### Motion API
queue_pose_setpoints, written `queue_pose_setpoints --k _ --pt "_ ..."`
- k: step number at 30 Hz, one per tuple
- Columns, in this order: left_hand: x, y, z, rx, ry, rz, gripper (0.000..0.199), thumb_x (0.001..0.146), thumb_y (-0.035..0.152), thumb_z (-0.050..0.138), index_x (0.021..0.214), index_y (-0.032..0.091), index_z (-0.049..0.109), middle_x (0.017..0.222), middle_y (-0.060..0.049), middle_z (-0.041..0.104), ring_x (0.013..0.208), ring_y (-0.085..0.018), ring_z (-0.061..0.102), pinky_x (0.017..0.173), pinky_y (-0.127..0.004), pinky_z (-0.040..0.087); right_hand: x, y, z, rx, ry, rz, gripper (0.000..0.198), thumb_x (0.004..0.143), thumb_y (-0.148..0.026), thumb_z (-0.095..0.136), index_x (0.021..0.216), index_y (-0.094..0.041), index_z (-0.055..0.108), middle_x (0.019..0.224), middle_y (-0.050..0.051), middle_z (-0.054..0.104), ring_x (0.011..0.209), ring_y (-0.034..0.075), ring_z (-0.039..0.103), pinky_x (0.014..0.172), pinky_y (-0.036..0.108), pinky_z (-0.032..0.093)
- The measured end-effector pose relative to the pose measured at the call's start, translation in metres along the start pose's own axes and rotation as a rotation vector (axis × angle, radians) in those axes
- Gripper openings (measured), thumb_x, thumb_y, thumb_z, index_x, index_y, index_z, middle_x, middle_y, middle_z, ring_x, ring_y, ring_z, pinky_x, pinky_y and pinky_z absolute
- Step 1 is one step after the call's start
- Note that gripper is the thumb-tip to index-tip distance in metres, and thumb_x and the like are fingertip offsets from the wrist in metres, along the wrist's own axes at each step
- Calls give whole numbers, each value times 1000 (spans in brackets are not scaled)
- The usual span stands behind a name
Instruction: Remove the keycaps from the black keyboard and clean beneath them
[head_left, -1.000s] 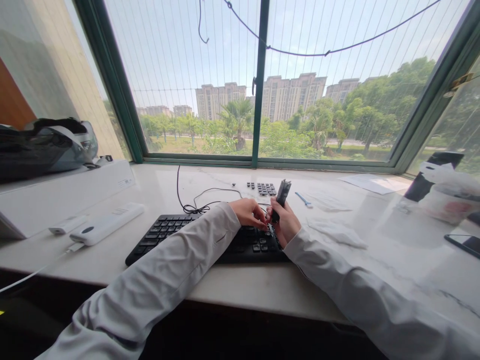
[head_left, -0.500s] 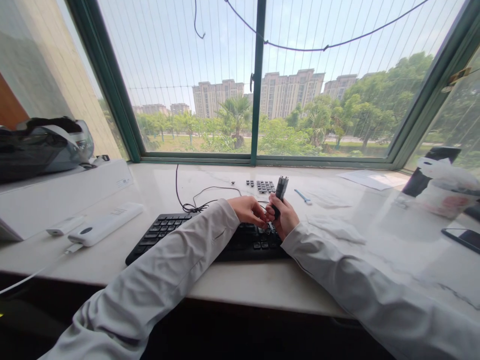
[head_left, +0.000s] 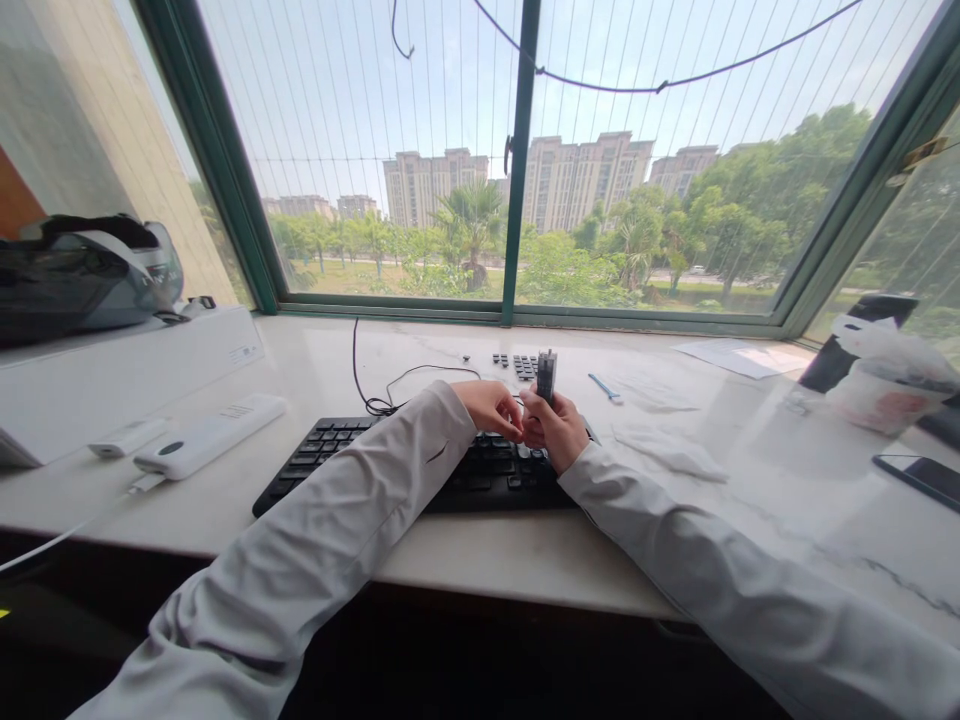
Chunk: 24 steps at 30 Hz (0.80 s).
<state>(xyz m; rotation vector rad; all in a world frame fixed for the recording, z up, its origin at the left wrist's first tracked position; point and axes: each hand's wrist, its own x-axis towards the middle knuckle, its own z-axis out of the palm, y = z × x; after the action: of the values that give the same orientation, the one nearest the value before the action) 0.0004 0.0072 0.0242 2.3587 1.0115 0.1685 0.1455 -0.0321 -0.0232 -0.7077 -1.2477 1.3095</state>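
Keyboard [head_left: 480, 490] lies on desk [head_left: 465, 550]. Some keycaps [head_left: 525, 366] off, rowed behind it; left-end keys [head_left: 322, 445] in place. Right hand [head_left: 556, 425] grips dark tool [head_left: 546, 376]; left hand [head_left: 493, 408] curled alongside, can't tell if holding anything.

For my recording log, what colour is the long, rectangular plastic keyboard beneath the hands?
Black; the long plastic keyboard shows best in the head view.

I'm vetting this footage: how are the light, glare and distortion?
Head view: bright daylight through the window, near-black below the countertop; head view: pale sheen on the countertop's right side; head view: wide-angle stretching toward the edges; head view: lettering on the keyboard beneath the left hand and right hand unreadable.
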Motion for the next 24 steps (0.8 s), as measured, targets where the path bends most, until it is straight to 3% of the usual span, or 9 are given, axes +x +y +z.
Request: queue_pose_setpoints --k 4,9,16,24 --pt "2 0 4 10 121 65 21 67 34 67 66 13 69 53 4 52 52 -7 43 50 -19 30 -2 -1 0 -85 -13 -45 38 66 -50 68 59 -21 44 39 -8 32 34 6 28 33 21 23" --pt "8 -5 13 -51 74 160 23 62 35 71 63 12 67 51 4 51 51 -7 43 53 -20 32 -1 2 -3 -239 41 -155 40 69 -51 64 53 -21 43 40 -5 39 38 9 36 36 22 29" --pt "20 -14 29 -17 155 158 25 61 36 75 71 13 70 58 3 57 58 -10 49 57 -21 36 0 5 -7 -395 91 -267 36 76 -42 57 52 -21 41 41 -4 41 40 9 37 39 23 31" --pt "24 -17 31 30 160 139 31 63 39 75 77 12 72 62 1 62 63 -12 54 61 -22 40 0 8 -9 -504 109 -321 34 81 -39 47 54 -22 36 40 -5 39 40 9 37 40 23 31"
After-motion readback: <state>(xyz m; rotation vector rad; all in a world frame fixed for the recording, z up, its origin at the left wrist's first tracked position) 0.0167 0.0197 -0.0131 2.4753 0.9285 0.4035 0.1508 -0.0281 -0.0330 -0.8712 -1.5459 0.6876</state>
